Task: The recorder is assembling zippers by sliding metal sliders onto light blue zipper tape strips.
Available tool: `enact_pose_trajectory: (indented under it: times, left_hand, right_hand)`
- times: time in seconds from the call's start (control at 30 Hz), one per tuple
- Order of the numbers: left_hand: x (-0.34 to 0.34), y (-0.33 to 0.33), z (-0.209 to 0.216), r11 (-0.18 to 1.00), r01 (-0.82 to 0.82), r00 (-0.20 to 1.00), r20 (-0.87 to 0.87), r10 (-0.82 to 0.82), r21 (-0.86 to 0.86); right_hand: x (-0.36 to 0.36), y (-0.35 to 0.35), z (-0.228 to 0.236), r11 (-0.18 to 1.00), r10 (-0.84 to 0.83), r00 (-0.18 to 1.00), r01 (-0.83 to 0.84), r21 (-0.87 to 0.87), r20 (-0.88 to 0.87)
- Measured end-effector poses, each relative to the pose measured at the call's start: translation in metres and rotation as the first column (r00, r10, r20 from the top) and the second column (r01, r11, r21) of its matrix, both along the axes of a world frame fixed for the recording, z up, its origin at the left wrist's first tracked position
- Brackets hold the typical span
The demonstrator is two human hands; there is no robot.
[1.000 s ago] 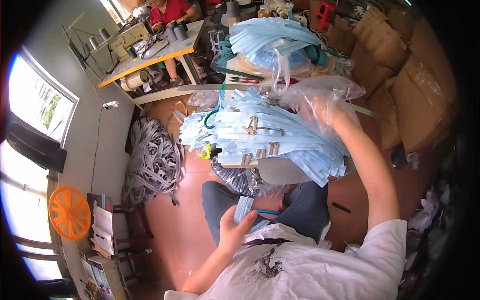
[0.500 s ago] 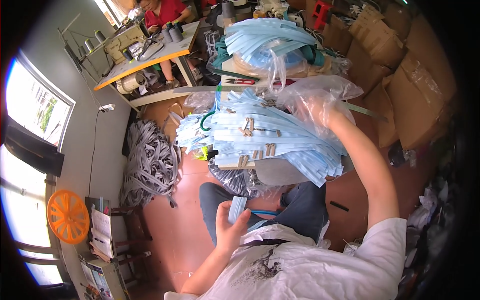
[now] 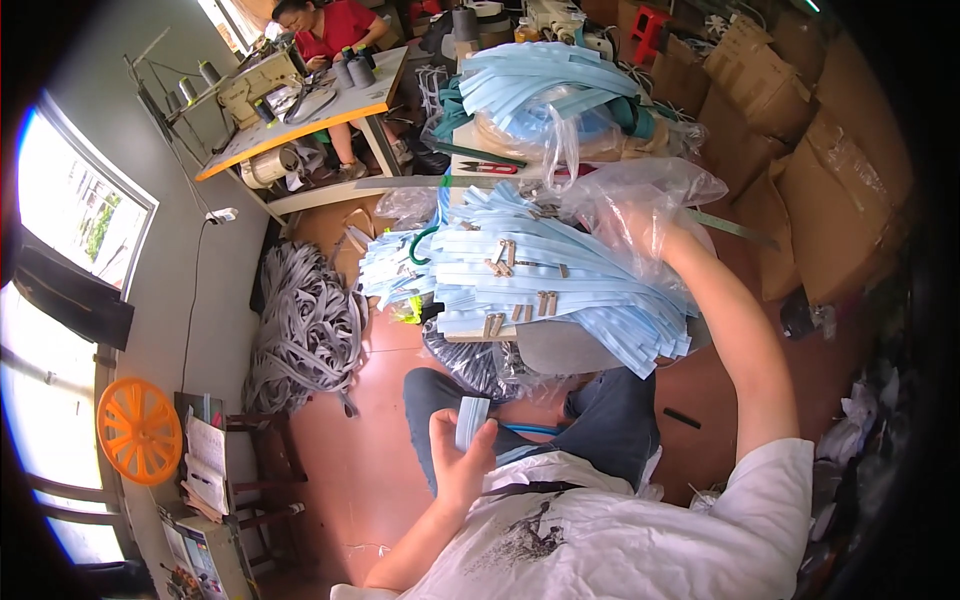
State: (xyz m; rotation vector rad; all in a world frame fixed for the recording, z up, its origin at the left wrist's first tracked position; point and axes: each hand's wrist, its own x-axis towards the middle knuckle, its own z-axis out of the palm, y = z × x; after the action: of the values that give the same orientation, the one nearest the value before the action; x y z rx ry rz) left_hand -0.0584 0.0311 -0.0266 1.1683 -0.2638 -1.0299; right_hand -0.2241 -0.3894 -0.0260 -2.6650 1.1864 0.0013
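Over my lap, my left hand (image 3: 463, 463) is closed around a short light blue zipper strip (image 3: 471, 421), whose end stands up between thumb and fingers. My right arm reaches forward to a clear plastic bag (image 3: 690, 180) at the right of the worktable. Inside it is my right hand (image 3: 640, 228); the crinkled film blurs its fingers, and what they touch cannot be made out. Left of the bag lies a broad pile of light blue zipper strips (image 3: 560, 275). Several small metal zipper sliders (image 3: 500, 258) rest on top of the pile.
Behind the pile, more blue strips (image 3: 545, 75) lie over a plastic-wrapped bundle. Red-handled thread snips (image 3: 488, 168) sit near a long metal ruler (image 3: 400, 183). Grey strips (image 3: 305, 330) are heaped on the floor at left. Cardboard boxes (image 3: 830, 200) stand right. A person sits at a sewing machine (image 3: 255, 95).
The view has shifted slightly, so the table appears a little further right. My left hand still grips the zipper strip, and my right hand is still inside the bag.
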Motion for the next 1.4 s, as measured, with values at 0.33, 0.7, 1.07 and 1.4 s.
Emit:
enact_pose_trajectory:
  times: [0.33, 0.7, 1.07, 1.4]
  left_hand:
    - [-0.001, 0.001, -0.002, 0.984, 0.174, 0.97, 0.167, -0.178, 0.039]
    - [0.003, 0.001, -0.013, 0.991, 0.134, 0.982, 0.133, -0.131, -0.011]
    - [0.002, 0.0, -0.006, 0.989, 0.141, 0.987, 0.076, -0.145, 0.049]
    - [0.005, -0.002, -0.02, 0.995, 0.104, 0.901, 0.424, -0.089, -0.011]
  right_hand:
    - [-0.018, 0.01, 0.009, 0.968, 0.186, 0.937, -0.122, -0.22, 0.297]
    - [-0.053, 0.048, 0.034, 0.998, 0.009, 0.924, 0.017, -0.063, 0.383]
    - [-0.066, 0.069, 0.057, 0.993, -0.036, 0.965, 0.063, -0.099, 0.26]
    - [-0.116, 0.09, 0.083, 0.893, -0.383, 0.762, 0.16, 0.42, 0.523]
